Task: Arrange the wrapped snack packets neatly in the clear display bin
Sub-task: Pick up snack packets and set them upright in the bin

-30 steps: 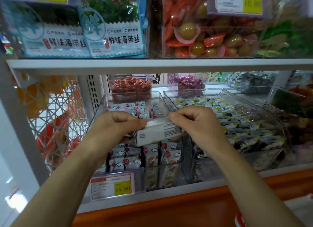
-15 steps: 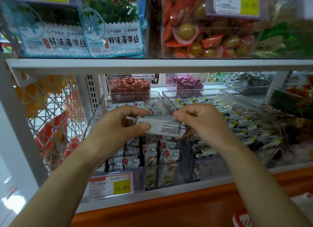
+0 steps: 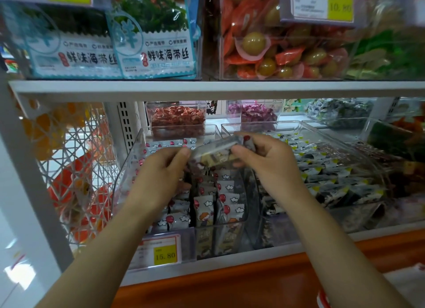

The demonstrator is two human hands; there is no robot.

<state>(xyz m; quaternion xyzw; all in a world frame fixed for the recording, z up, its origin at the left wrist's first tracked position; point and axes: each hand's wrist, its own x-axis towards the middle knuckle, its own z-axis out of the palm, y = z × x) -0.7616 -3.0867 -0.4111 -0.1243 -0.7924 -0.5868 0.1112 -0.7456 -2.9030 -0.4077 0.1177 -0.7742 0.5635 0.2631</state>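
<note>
We pinch one packet (image 3: 215, 152) with left hand (image 3: 161, 172) and right hand (image 3: 264, 161) above the bin (image 3: 125, 178); next it should go in upright.

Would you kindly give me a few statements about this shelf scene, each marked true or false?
1. The left hand and the right hand hold a packet above the clear bin. True.
2. The price tag on that bin reads 10.80. False: it reads 15.80.
3. The neighbouring bin to the right holds dark packets with yellow corners. True.
4. The clear bin is empty. False: balloon-print packets stand in rows inside.
</note>
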